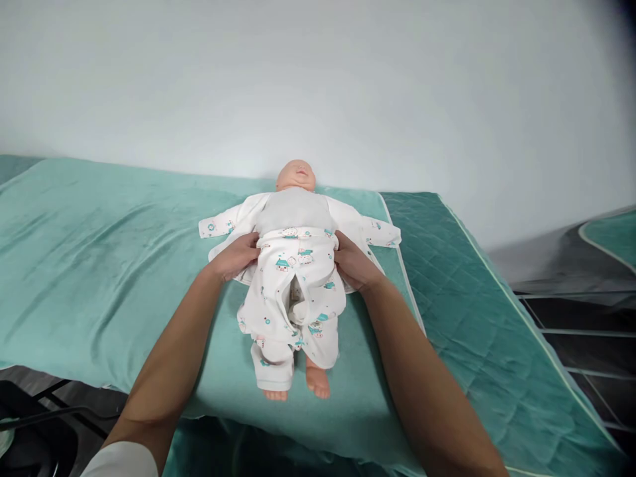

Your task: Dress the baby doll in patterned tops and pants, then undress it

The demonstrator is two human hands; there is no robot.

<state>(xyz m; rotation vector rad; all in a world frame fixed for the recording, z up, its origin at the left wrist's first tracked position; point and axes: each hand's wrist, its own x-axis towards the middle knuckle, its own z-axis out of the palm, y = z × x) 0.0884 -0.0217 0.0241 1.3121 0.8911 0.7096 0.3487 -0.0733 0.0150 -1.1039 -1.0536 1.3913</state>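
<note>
A baby doll [297, 175] lies on its back in the middle of the bed, head toward the wall and feet toward me. White printed baby pants [318, 255] cover its legs up to the waist, with an open slit at the crotch. Its white jacket [342, 211] lies spread with both sleeves out, over a plain pale chest. My left hand [240, 256] grips the waistband's left side, and my right hand [354, 260] grips its right side. Fingertips of both hands are partly hidden by the cloth. Both doll feet [318, 382] show below the cuffs.
A wrinkled light green sheet [99, 265] lies over a darker quilted green cover [462, 298] on the bed. Behind it rises a pale wall [318, 79]. At right stands a metal rack [586, 331]; a black object [40, 424] is at lower left.
</note>
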